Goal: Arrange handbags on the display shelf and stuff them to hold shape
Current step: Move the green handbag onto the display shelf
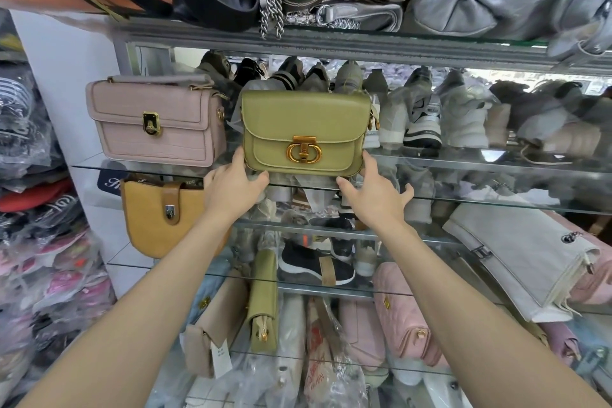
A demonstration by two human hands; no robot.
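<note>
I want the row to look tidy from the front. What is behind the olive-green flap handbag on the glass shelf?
Behind the olive-green flap handbag, wrapped sneakers line the back of the glass shelf; crumpled translucent wrapping shows at its upper left. Whatever stands directly behind its body is hidden.
</note>
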